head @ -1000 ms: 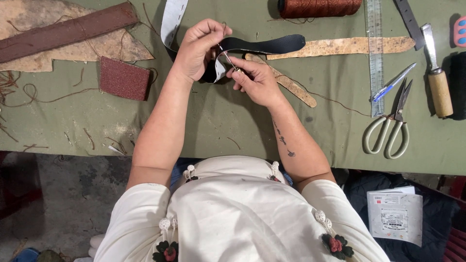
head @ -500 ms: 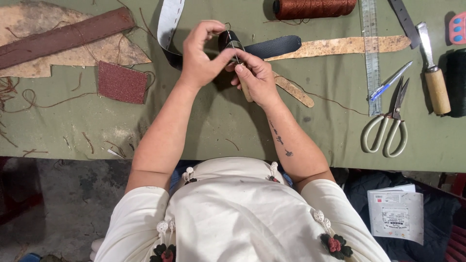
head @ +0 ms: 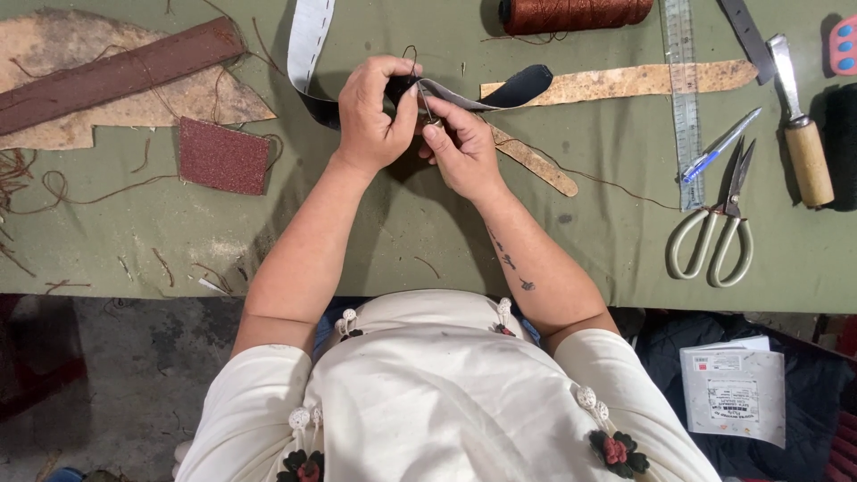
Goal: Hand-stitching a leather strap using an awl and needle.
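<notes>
My left hand (head: 375,116) grips a dark leather strap (head: 513,87) whose pale stitched underside (head: 308,40) runs up off the far edge of the green table (head: 402,223). My right hand (head: 460,147) pinches the same strap just right of the left hand, fingertips meeting it. A thin brown thread (head: 589,178) trails from under my right hand toward the right. A small wire loop or needle end (head: 411,52) sticks up above my left thumb; I cannot tell which.
A spool of brown thread (head: 576,13), a metal ruler (head: 683,98), a tan leather strip (head: 625,80), a blue pen (head: 719,147), scissors (head: 714,236) and a wooden-handled knife (head: 803,147) lie at right. Sandpaper (head: 221,156), a brown strap (head: 116,76) and leather scraps lie at left.
Both hands have shifted slightly toward the far edge with the strap. The strap's dark end now curves up to the right of my hands.
</notes>
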